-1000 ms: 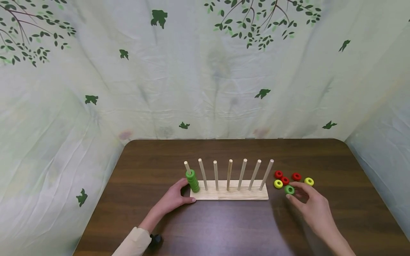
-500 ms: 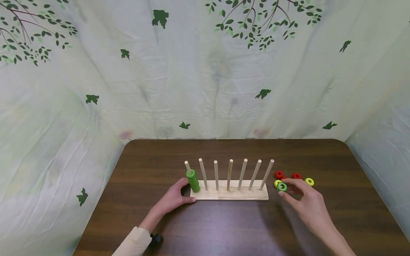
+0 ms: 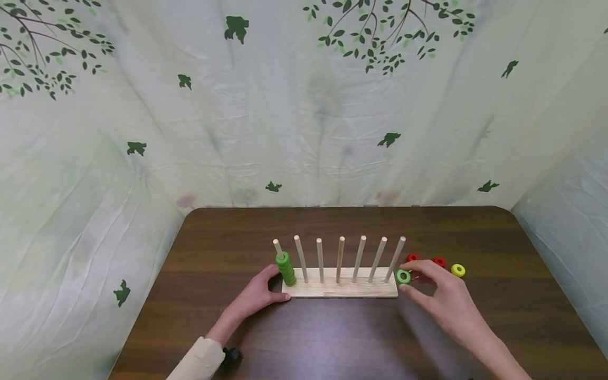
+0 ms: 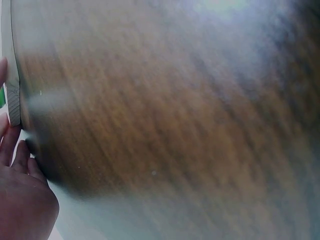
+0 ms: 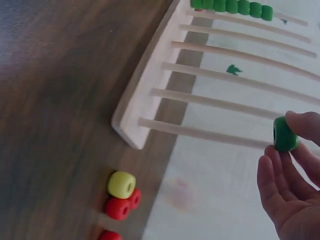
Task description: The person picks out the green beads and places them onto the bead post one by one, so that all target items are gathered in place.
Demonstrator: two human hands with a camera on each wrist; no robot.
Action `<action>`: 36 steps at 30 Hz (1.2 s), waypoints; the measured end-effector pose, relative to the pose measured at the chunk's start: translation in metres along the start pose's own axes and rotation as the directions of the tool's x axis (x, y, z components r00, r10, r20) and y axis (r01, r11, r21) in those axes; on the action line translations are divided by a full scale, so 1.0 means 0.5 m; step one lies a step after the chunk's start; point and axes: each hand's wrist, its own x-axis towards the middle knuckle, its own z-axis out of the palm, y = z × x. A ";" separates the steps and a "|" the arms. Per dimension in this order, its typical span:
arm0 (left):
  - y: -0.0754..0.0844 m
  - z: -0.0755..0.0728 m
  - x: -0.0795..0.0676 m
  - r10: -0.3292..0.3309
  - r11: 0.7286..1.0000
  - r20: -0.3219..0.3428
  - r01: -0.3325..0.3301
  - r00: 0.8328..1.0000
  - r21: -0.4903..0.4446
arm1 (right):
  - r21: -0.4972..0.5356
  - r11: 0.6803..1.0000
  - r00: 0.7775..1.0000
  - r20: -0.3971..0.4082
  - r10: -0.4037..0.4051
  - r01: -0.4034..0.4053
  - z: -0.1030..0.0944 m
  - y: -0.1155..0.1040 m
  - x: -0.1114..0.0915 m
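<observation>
A pale wooden peg rack stands on the table, its row of upright pegs facing the head camera. Several green beads are stacked on its leftmost peg. My left hand grips the rack's left end, thumb at the front corner; in the left wrist view its fingers lie along the edge of the base. Between thumb and fingertips, my right hand pinches one green bead. That bead is beside the rightmost peg in the head view and overlaps the peg's upper part in the right wrist view.
Right of the rack lie loose beads: a yellow bead and a red bead at the far side. Another yellow bead and red bead sit clustered near the rack's end. A leaf-patterned cloth hangs behind the dark table.
My right hand has carried the green bead leftward from the loose beads to the rack's right end. The left hand has stayed at the rack's left end.
</observation>
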 end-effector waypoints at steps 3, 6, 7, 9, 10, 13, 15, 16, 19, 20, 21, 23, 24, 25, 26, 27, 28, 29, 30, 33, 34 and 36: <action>-0.002 0.001 0.000 0.000 1.000 0.001 0.000 1.000 -0.003 | 0.006 0.999 0.999 0.016 -0.045 0.045 -0.002 -0.008 0.007; -0.004 0.001 0.000 -0.002 1.000 0.004 0.002 1.000 -0.005 | 0.033 0.993 0.993 0.027 -0.117 0.116 -0.003 -0.015 0.016; -0.004 0.001 0.000 -0.004 1.000 0.004 0.004 1.000 -0.005 | 0.043 0.990 0.990 0.032 -0.136 0.134 -0.003 -0.018 0.019; -0.005 0.001 0.000 -0.007 1.000 0.004 0.007 1.000 -0.003 | 0.072 0.985 0.986 0.047 -0.158 0.154 -0.002 -0.024 0.025; -0.005 0.001 0.000 -0.008 1.000 0.003 0.008 1.000 -0.002 | 0.073 0.985 0.985 0.054 -0.163 0.159 -0.001 -0.027 0.028; -0.007 0.002 0.001 -0.011 1.000 0.003 0.011 1.000 0.003 | 0.087 0.985 0.984 0.081 -0.156 0.149 0.000 -0.039 0.036; -0.007 0.002 0.001 -0.012 1.000 0.004 0.012 1.000 0.005 | 0.087 0.985 0.983 0.096 -0.158 0.149 0.001 -0.048 0.041; -0.007 0.002 0.001 -0.013 1.000 0.004 0.012 1.000 0.005 | 0.092 0.984 0.981 0.102 -0.163 0.154 0.002 -0.053 0.044; -0.007 0.002 0.001 -0.012 1.000 0.005 0.012 1.000 0.003 | 0.116 0.972 0.972 0.102 -0.214 0.202 0.004 -0.068 0.053; -0.007 0.002 0.001 -0.011 1.000 0.005 0.011 1.000 0.002 | 0.122 0.967 0.967 0.101 -0.235 0.222 0.005 -0.072 0.056; -0.007 0.002 0.001 -0.010 1.000 0.004 0.010 1.000 0.003 | 0.130 0.961 0.962 0.100 -0.256 0.242 0.006 -0.077 0.060; -0.006 0.002 0.001 -0.008 1.000 0.004 0.008 1.000 0.003 | 0.142 0.950 0.951 0.096 -0.294 0.279 0.008 -0.086 0.069; -0.006 0.002 0.001 -0.007 1.000 0.003 0.007 1.000 0.004 | 0.147 0.946 0.947 0.097 -0.306 0.291 0.008 -0.091 0.073; -0.006 0.002 0.001 -0.006 1.000 0.003 0.006 1.000 0.004 | 0.154 0.941 0.943 0.098 -0.318 0.301 0.009 -0.095 0.077; -0.006 0.002 0.002 -0.004 1.000 0.003 0.004 1.000 0.005 | 0.160 0.938 0.940 0.099 -0.327 0.309 0.010 -0.100 0.081; -0.007 0.003 0.002 -0.003 1.000 0.003 0.003 1.000 0.005 | 0.170 0.933 0.937 0.100 -0.335 0.316 0.011 -0.104 0.085; -0.007 0.003 0.002 -0.003 1.000 0.004 0.003 1.000 0.004 | 0.180 0.930 0.934 0.098 -0.342 0.322 0.012 -0.107 0.089; -0.007 0.003 0.002 -0.002 1.000 0.004 0.002 1.000 0.003 | 0.186 0.927 0.932 0.099 -0.348 0.327 0.013 -0.110 0.093; -0.007 0.003 0.002 -0.001 1.000 0.004 0.001 1.000 0.003 | 0.194 0.923 0.929 0.100 -0.356 0.332 0.015 -0.113 0.096; -0.006 0.002 0.002 -0.005 1.000 0.004 0.005 1.000 0.003 | 0.197 0.913 0.919 0.102 -0.381 0.356 0.019 -0.123 0.108; -0.005 0.001 0.001 -0.006 1.000 0.004 0.006 1.000 0.003 | 0.195 0.911 0.916 0.102 -0.388 0.364 0.020 -0.126 0.112; -0.005 0.001 0.001 -0.009 1.000 0.004 0.009 1.000 0.003 | 0.197 0.901 0.906 0.099 -0.411 0.387 0.023 -0.135 0.121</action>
